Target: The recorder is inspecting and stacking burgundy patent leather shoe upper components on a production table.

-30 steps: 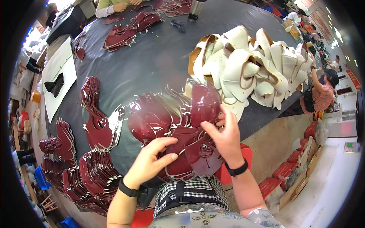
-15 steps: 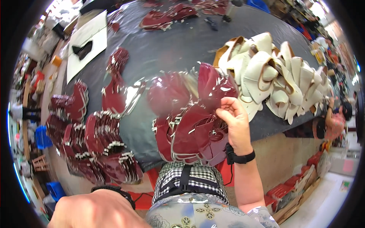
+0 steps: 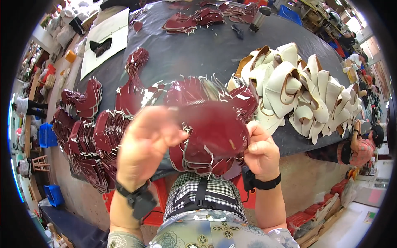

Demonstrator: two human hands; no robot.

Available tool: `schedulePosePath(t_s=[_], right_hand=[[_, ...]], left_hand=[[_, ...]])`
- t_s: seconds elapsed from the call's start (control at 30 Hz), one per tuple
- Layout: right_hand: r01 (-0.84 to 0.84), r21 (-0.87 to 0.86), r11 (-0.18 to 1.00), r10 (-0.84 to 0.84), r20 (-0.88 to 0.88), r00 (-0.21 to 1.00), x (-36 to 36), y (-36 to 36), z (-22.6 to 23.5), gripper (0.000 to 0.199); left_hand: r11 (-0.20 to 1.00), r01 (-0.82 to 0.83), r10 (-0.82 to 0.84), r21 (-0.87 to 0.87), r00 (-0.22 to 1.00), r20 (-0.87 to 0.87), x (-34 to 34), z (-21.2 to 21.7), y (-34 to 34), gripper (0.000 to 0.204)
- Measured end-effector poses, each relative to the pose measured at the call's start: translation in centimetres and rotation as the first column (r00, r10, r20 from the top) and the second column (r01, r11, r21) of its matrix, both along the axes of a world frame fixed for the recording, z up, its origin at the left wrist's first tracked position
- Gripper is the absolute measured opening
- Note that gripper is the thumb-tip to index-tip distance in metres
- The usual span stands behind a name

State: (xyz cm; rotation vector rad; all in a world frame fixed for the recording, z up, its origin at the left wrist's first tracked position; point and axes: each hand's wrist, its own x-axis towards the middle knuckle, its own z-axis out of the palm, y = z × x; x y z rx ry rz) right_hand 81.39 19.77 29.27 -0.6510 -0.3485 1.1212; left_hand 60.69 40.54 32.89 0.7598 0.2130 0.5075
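A glossy dark red shoe upper piece (image 3: pixel 215 128) is held up above the table in front of me, blurred by motion. My right hand (image 3: pixel 261 153) pinches its right edge between thumb and fingers. At its left end is my left hand (image 3: pixel 144 142), palm turned toward the piece and thumb pointing right. Motion smears those fingers, so whether they grip the edge cannot be made out. Below the raised piece lies a pile of similar dark red uppers (image 3: pixel 178 155) with pale edges, partly hidden. More of them (image 3: pixel 186 91) with loose white threads lie just beyond.
Stacked dark red pieces (image 3: pixel 109 134) line the table's left side. White shoe uppers (image 3: pixel 281 84) are heaped at right. Farther back are more red pieces (image 3: pixel 194 20), a clear bottle (image 3: pixel 260 18) and a white board (image 3: pixel 105 39) with a black piece. Another person (image 3: pixel 359 144) works at far right.
My left hand has risen from the lower left edge to the raised piece. My right hand has moved slightly down and right, and the red piece now spans the space between both hands.
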Motion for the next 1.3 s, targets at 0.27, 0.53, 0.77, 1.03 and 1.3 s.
schedulePosePath(t_s=[0.27, 0.53, 0.77, 1.03, 1.3], right_hand=[[-0.134, 0.056, 0.989, 0.144, -0.234, 0.961, -0.5, -1.3, -0.4, 0.039], [-0.222, 0.031, 0.975, 0.219, -0.327, 0.919, -2.1, -1.8, -2.4, 0.037], [0.144, -0.316, 0.938, 0.142, 0.727, 0.671, -4.5, -2.0, 1.1, 0.090], [0.316, -0.316, 0.895, 0.129, 0.860, 0.494, -6.0, -1.9, 2.2, 0.082], [0.272, -0.314, 0.910, 0.205, 0.909, 0.363, -6.6, -1.4, 2.1, 0.086]], left_hand=[[0.982, 0.031, -0.014, -0.185, 0.996, 0.092, 2.2, -4.3, -3.0, 0.073], [0.987, 0.143, -0.145, -0.075, 0.989, -0.017, 3.9, -1.9, -5.7, 0.119], [0.985, 0.030, -0.006, 0.171, 0.990, -0.139, 3.6, -2.6, -5.4, 0.114], [0.907, 0.106, -0.051, 0.408, 0.988, -0.144, 1.6, -3.2, -5.1, 0.102], [0.927, -0.003, 0.059, 0.376, 0.989, -0.136, -0.9, -2.8, -5.8, 0.082]])
